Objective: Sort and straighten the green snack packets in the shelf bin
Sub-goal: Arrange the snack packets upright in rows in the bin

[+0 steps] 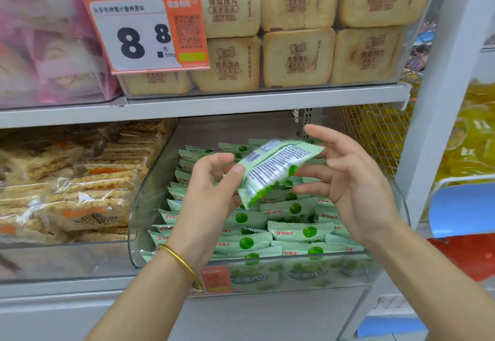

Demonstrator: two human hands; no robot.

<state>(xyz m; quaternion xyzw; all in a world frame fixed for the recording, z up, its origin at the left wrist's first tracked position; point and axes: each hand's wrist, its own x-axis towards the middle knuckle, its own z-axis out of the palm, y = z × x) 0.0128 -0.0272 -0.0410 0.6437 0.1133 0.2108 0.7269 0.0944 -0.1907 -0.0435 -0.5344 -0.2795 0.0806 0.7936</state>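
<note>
A clear plastic shelf bin (139, 206) holds several pale green snack packets (294, 231) lying in overlapping rows. Above them my left hand (211, 193) pinches a small stack of green packets (273, 172), back side with printed text facing me, tilted up to the right. My right hand (345, 177) is beside the stack's right end, fingers spread and straight, fingertips near or just touching the packets. A gold bangle sits on my left wrist.
Left of the bin lie clear-wrapped rice crisp packs (75, 188). The shelf above (241, 105) carries stacked tan cake packs and an orange price tag (146, 30). A white upright post (439, 99) and yellow goods stand to the right.
</note>
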